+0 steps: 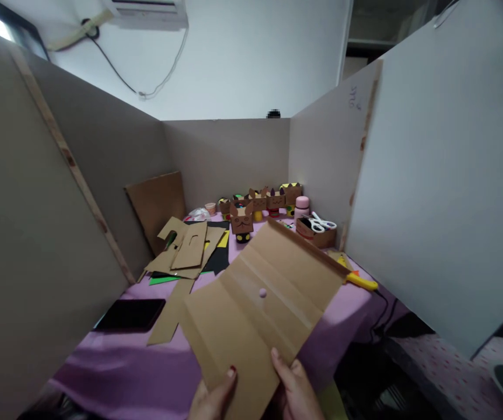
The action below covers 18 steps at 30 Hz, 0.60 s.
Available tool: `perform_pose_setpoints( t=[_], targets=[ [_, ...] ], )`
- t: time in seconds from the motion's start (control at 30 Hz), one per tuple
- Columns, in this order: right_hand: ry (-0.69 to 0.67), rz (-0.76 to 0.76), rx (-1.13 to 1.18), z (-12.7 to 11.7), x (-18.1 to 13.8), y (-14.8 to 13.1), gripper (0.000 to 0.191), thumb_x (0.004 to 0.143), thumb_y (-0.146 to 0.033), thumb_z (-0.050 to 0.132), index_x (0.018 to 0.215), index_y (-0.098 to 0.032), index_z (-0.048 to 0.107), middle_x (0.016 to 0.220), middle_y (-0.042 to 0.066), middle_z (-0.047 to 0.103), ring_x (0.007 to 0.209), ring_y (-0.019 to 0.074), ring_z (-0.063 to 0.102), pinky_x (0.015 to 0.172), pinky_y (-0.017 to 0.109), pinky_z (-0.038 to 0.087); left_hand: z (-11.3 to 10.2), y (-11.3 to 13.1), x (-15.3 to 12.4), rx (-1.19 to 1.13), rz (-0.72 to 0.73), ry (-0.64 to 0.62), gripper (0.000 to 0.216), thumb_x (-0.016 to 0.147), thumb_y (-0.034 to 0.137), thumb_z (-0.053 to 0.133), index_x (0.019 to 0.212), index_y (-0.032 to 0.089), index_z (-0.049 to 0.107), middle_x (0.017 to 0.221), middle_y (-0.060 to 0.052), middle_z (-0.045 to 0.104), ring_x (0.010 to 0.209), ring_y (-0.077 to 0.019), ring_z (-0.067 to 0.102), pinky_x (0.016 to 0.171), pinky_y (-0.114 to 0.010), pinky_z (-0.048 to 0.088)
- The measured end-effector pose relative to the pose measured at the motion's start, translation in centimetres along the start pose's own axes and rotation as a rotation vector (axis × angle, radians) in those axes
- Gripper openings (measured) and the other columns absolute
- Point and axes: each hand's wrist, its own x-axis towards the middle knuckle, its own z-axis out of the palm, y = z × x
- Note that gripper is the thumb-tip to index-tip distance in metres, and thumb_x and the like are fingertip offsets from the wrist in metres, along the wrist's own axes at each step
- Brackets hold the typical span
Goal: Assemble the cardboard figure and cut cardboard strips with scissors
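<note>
A large sheet of creased brown cardboard (243,326) is held up in front of me, tilted over the table. It has a small round hole near its middle and a folded-up flap along its far right edge. My left hand (215,396) grips the near left edge, thumb on top and fingers hidden beneath. On the near right edge, my right hand (296,388) pinches the sheet in the same way. Just beyond the sheet stands a small cardboard animal figure (241,220) with ears and a drawn face, on a black base with yellow spots.
Cut cardboard pieces (189,248) lie over black, yellow and green paper at left, near a dark phone (129,315). Several similar figures (258,200) line the back. Scissors (321,223) rest on a small box (317,236). A yellow-handled tool (362,282) lies at the right edge. Partitions enclose the table.
</note>
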Motion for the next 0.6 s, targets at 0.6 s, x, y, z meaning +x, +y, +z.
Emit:
perform_pose_setpoints(
  t=[0.6],
  targets=[
    [0.154, 0.015, -0.155, -1.7, -0.8, -0.9, 0.043, 0.045, -0.038, 0.084, 0.077, -0.014, 0.068, 0.065, 0.002, 0.075, 0.043, 0.0132, 0.060, 0.034, 0.019, 0.043, -0.9, 2.1, -1.0, -0.046, 0.042, -0.176, 0.045, 0.063, 0.044, 0.068, 0.098, 0.015, 0.067, 0.103, -0.012, 0.069, 0.104, -0.0297, 0.058, 0.087, -0.036, 0.044]
  ],
)
